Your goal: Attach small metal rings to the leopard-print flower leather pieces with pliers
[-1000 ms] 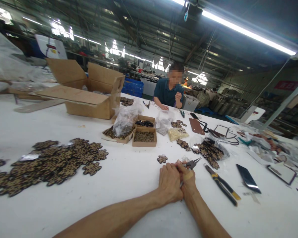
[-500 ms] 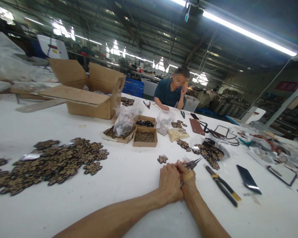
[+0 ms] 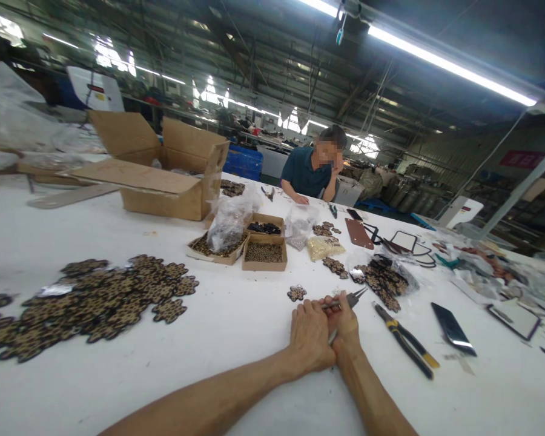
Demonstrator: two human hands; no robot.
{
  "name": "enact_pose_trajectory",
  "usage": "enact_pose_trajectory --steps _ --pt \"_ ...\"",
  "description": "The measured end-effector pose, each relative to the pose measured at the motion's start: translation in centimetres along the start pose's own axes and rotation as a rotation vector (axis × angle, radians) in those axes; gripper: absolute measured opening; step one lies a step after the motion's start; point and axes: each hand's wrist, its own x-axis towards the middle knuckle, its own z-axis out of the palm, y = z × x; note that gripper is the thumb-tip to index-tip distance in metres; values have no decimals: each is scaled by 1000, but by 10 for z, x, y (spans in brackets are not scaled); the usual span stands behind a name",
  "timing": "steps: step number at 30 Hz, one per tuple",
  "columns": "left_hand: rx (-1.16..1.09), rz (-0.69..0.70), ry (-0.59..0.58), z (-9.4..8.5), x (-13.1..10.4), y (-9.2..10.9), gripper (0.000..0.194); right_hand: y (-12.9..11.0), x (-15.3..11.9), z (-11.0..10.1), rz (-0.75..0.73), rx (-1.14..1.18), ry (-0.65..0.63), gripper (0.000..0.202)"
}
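Grips needle-nose pliers [image 3: 352, 299] in right hand [image 3: 347, 328], aimed at two o'clock, with left hand [image 3: 309, 332] pressed alongside, curled, contents hidden; has leopard-print flower patch [image 3: 297, 293] at ten o'clock, black-and-yellow pliers [image 3: 395, 326] at three.

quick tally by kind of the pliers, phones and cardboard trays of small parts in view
Held pliers: 1
Loose pliers: 3 (two farther off)
Phones: 2 (the far one small, but phone-like)
Cardboard trays of small parts: 3
Total: 9
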Motion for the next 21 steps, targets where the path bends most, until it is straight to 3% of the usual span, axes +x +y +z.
enact_pose_trajectory --steps 8,13,16,18,21 --pt "-34 -29 23 -2 1 4 74 -7 -2 10 -35 90 -50 38" --pt "-140 -39 69 6 3 -1 66 -12 -6 15 -69 -5 -125 37" --pt "-206 -38 102 9 7 -5 67 -23 2 10 -81 -123 -175 47" --pt "-233 -43 127 10 11 -9 72 -40 14 -3 -167 -387 -100 60" --pt "-261 -44 199 13 14 -14 74 -83 29 -41 -367 -847 178 63"
